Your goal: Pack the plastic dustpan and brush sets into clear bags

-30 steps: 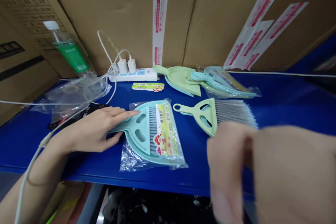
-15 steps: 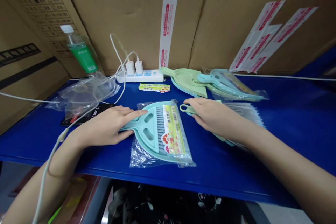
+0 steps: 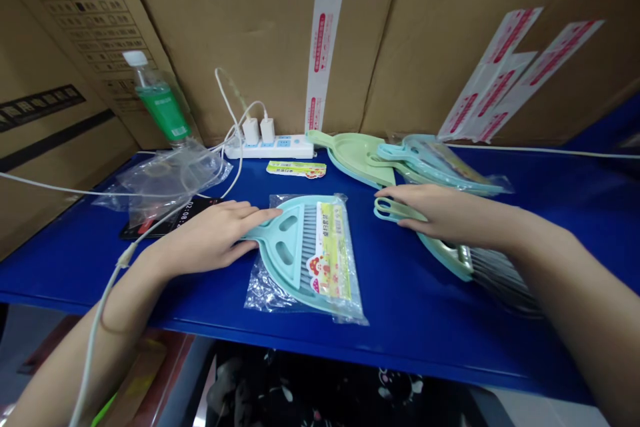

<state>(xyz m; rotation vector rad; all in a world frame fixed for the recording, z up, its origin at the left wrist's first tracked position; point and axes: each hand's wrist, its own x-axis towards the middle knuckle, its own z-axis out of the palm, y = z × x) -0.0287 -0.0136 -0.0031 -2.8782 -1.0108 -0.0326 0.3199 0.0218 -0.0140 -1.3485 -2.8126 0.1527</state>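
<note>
A blue brush-and-dustpan set (image 3: 305,257) lies in a clear plastic bag with a colourful label, at the middle of the blue table (image 3: 390,307). My left hand (image 3: 213,237) rests flat on its handle end, fingers stretched out. My right hand (image 3: 435,212) lies over the handle of a loose green hand brush (image 3: 453,257), fingers curled on it; its grey bristles point toward the right front edge.
Stacked green and blue dustpans (image 3: 395,160) lie at the back, some bagged. A white power strip (image 3: 273,145) with two chargers, a loose label (image 3: 295,169), empty plastic bags (image 3: 165,177), a green-labelled bottle (image 3: 160,103) and a dark phone (image 3: 170,219) sit at the left. Cardboard boxes (image 3: 250,27) wall the back.
My right hand came in from the near right, took the green brush by its handle and has swung it to the right and nearer the front edge. My left hand stayed put.
</note>
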